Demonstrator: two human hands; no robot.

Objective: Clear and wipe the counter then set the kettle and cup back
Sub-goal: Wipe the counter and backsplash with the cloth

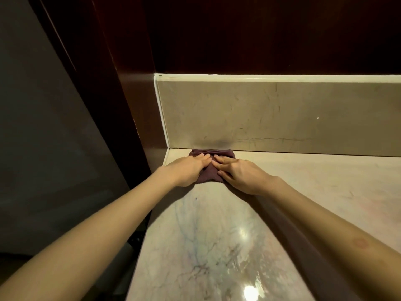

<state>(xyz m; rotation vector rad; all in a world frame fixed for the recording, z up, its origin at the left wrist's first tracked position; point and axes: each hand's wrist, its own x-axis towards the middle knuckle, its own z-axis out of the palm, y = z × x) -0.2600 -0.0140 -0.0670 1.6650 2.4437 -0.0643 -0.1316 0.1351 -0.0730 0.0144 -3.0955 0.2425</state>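
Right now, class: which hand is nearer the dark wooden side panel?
Left. The left hand presses the cloth beside the wooden side panel; the right hand presses it farther away.

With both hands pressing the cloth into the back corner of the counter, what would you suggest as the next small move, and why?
Probably draw the cloth toward you along the counter. Both the left hand and the right hand press it flat against the backsplash at the far left corner, so it can go no farther back, while the marble nearer you is open. Neither kettle nor cup is in view.
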